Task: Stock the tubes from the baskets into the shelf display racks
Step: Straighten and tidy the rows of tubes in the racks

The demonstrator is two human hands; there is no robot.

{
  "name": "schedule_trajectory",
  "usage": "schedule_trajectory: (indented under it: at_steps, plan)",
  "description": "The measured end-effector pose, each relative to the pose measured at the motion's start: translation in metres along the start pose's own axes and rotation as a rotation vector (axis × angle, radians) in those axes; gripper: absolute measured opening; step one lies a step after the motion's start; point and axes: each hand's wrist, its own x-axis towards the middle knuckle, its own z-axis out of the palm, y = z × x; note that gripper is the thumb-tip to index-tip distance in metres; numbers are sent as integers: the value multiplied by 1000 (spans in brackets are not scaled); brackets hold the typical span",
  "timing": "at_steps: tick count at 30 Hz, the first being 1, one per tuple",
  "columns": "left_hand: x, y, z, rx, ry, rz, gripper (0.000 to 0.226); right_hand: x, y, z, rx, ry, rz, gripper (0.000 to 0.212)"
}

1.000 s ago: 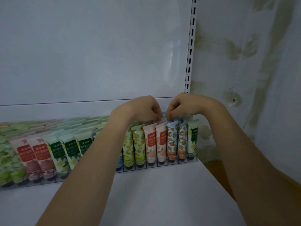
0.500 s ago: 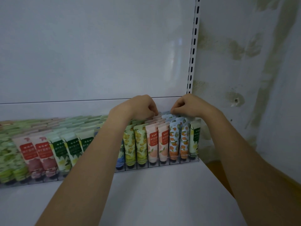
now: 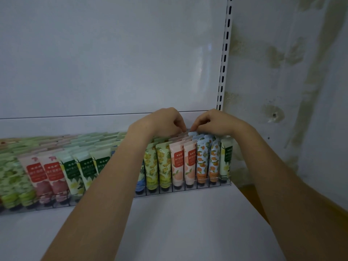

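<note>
Two bare forearms reach up to a white shelf (image 3: 169,227). The left hand (image 3: 165,121) and right hand (image 3: 212,122) sit close together, knuckles up and fingers curled, with their fingertips (image 3: 194,127) down among the crimped tops of the rearmost tubes. Whether either hand actually pinches a tube cannot be told.

Directly beneath the hands, hand-cream tubes stand in a clear divided rack (image 3: 188,187). Their long axes run upright and lean slightly back, caps down, flat crimped ends up, labels facing out. Under the right hand are orange-print tubes (image 3: 202,161). Between the two hands are peach tubes (image 3: 177,162). Below the left wrist are yellow-print tubes (image 3: 150,166). Further left of the left arm are green-label tubes (image 3: 84,170) and red-label tubes (image 3: 37,174).

Above the right hand rises a slotted shelf upright (image 3: 224,53).
</note>
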Motion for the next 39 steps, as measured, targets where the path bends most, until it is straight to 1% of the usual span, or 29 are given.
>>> schedule_trajectory:
  at_steps: [2,6,11,13,15,17,19,20,23,25,29,34,39]
  plan:
    - [0,1,1,4,-5,8,20,0,0,0,6,3,-6,31]
    - [0,2,0,10,-10,4,22,-3,2,-9,68,79,-4,26]
    - [-1,4,0,27,-23,24,23,-8,7,-15,-1,11,51,26]
    - [-2,6,-5,47,-17,35,22,-8,6,-14,13,58,42,23]
    - [-9,7,-19,63,56,58,23,-7,4,-15,43,135,7,22]
    - [-18,4,-38,47,201,95,23,-8,-1,-16,66,175,-33,21]
    - [-28,1,-51,34,299,129,21,-9,-6,-18,55,134,-61,17]
    - [-33,1,-54,41,297,139,20,-10,-9,-18,31,89,-68,14]
    - [-44,2,-53,107,179,142,18,-14,-20,-21,-31,6,-42,8]
    - [-48,3,-46,174,141,149,19,-17,-27,-25,-80,-22,-7,10]
    - [-49,9,-23,171,159,225,21,-28,-37,-35,-259,-135,118,18]
    - [-39,24,0,120,179,271,24,-38,-39,-38,-304,-190,224,17]
    - [-27,35,13,87,85,194,23,-37,-38,-30,-291,-213,258,12]
